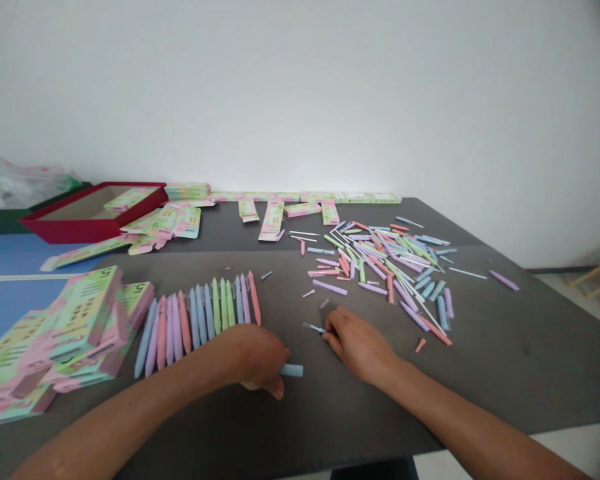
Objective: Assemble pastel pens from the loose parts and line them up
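Note:
My left hand (263, 357) is closed around a light blue pen barrel (293, 370), whose end sticks out to the right past the fingers. Pinched in the fingertips of my right hand (357, 341) is a small blue pen top with a clear clip (314, 328), pointing left. The two parts are apart. Beyond my left forearm lies a row of pastel pens (195, 320), side by side in blue, purple, pink, red and green. A loose heap of pen parts (380, 257), with barrels and white refills, spreads past my right hand.
Stacked pen boxes (75, 327) sit at the left, near my left forearm. Behind them stand a red tray (55, 230) and a plastic bag (20, 183). More flat boxes (273, 220) lie along the wall. A small red piece (420, 345) lies right of my right hand.

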### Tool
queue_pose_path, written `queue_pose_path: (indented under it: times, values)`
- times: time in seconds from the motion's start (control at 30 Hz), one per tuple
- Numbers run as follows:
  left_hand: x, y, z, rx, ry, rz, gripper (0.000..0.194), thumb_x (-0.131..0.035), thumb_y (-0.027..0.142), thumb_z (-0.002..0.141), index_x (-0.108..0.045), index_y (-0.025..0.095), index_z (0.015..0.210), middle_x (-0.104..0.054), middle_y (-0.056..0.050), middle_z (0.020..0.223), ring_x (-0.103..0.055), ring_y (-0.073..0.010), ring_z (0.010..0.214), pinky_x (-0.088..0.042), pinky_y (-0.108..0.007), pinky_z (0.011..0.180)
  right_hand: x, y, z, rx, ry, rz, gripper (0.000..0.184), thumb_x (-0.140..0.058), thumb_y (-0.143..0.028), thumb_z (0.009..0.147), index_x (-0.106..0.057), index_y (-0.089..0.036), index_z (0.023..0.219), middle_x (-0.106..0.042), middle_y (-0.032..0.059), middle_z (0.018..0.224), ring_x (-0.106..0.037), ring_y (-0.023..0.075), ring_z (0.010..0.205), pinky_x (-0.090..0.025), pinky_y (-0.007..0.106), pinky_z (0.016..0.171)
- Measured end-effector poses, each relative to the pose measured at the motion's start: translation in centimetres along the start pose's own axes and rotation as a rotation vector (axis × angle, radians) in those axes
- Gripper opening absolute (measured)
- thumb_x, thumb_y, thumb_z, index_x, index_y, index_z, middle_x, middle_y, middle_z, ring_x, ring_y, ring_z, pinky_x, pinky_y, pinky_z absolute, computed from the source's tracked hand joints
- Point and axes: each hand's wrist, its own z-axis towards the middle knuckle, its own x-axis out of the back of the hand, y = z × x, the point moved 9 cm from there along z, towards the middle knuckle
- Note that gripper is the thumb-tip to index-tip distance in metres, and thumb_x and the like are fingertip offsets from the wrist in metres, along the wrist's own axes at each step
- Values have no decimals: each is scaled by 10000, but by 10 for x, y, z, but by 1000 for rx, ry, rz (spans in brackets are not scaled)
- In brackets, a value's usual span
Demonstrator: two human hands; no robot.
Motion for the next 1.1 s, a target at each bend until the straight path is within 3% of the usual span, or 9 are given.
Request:
queue_pose_path:
  times: [0.57, 0.7, 0.87, 1.1]
  values:
    - [-1, 2, 0, -11, -27, -5, 518, -616, 411, 782, -571, 172, 1240, -690, -177, 1029, -640, -352, 913, -501, -381, 673, 1, -6, 8, 174, -75, 39, 81, -465, -179, 853, -526, -191, 905, -566, 39, 898, -525, 161, 830, -327, 263, 686]
    - [-1, -4, -2, -11, -26, -23, 520, -613, 419, 782, -565, 185, 1244, -698, -166, 1007, -648, -347, 891, -507, -380, 655, 3, -9, 13, 246, -140, 48, 242, -498, -172, 827, -518, -192, 1068, -586, 66, 995, -545, 186, 909, -364, 280, 744]
    - [6, -11, -9, -4, 26, -34, 504, -607, 431, 782, -573, 197, 1227, -695, -156, 1017, -655, -334, 862, -513, -376, 638, 6, -21, 21, 464, -276, 49, 523, -514, -188, 822, -401, -261, 1328, -586, 83, 1134, -559, 216, 990, -394, 317, 800]
    - [9, -12, -13, -36, 56, -21, 501, -606, 432, 784, -573, 201, 1227, -707, -144, 975, -664, -310, 835, -512, -346, 636, 2, -29, 31, 609, -350, 20, 464, -542, -193, 810, -496, -241, 1269, -638, 82, 1059, -589, 225, 937, -405, 307, 762]
